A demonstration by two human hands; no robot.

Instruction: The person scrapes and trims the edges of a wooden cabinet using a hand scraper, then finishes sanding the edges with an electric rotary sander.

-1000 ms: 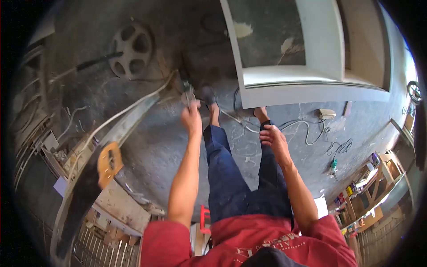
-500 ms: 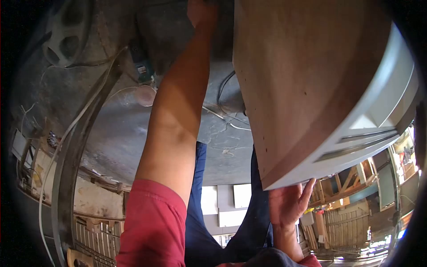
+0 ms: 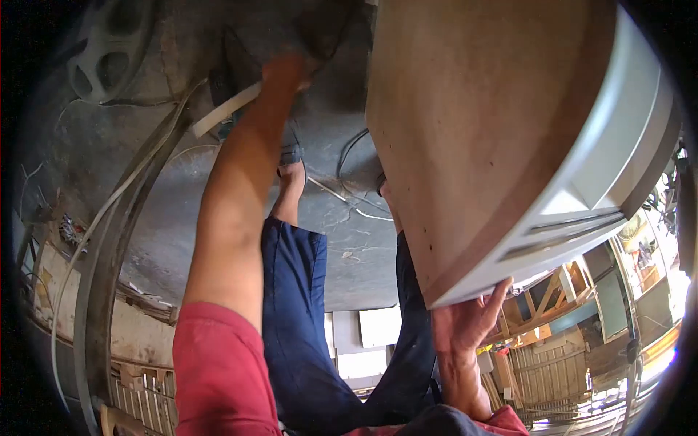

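My left hand (image 3: pixel 283 69) is stretched out low over the floor, closed around a pale flat wooden strip (image 3: pixel 222 112). The hand is slightly blurred, and its fingers are mostly hidden. A large brown board (image 3: pixel 480 145) with a curved white moulded rim (image 3: pixel 582 196) fills the right side of the view. My right hand (image 3: pixel 465 320) grips the lower edge of this panel; the thumb shows outside it, while the other fingers are largely covered. Slots run along the rim.
The dark concrete floor (image 3: pixel 196 196) carries loose cables (image 3: pixel 327 189). A long dark metal beam (image 3: pixel 109 291) stands at left, near a grey moulded part (image 3: pixel 109 65) with round openings. Timber framing (image 3: pixel 552 298) lies behind the panel.
My left hand has come back from the far floor and now carries the wooden strip. The panel and my right hand have shifted slightly left in view. My foot now shows.
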